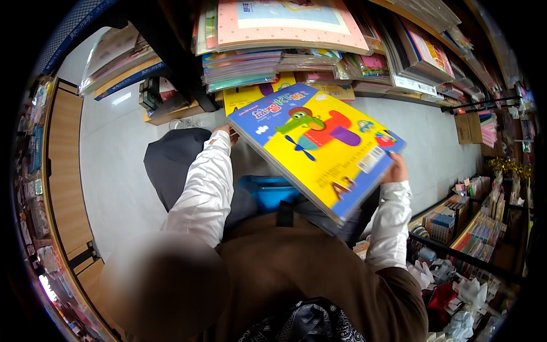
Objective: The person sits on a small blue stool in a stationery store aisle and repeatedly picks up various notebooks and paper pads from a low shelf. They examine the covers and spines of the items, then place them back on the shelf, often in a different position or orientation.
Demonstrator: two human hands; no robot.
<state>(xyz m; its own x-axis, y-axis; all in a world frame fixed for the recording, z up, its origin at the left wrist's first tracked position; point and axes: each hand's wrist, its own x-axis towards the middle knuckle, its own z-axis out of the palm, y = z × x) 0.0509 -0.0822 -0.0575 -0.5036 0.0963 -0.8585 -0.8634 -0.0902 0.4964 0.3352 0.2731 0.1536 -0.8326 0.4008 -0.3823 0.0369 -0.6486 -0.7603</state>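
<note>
A large flat plastic-wrapped pack (327, 139), yellow and blue with a cartoon crocodile in a red plane, is held tilted in front of me. My left hand (225, 134) grips its left corner, with the fingers mostly hidden underneath. On the right edge, my right hand (397, 169) is closed with the fingers curled around the side. A similar yellow pack (253, 92) lies on the low shelf just beyond, partly covered by the held one. Under the held pack, a blue plastic stool or bin (268, 192) shows between my legs.
Stacked pastel folders (242, 68) and a pink picture board (290, 25) fill the shelf ahead. More flat packs (421, 51) stand at the far right. A cardboard box (468, 128) and black racks of small goods are on the right. Wooden cabinets (62, 165) line the left.
</note>
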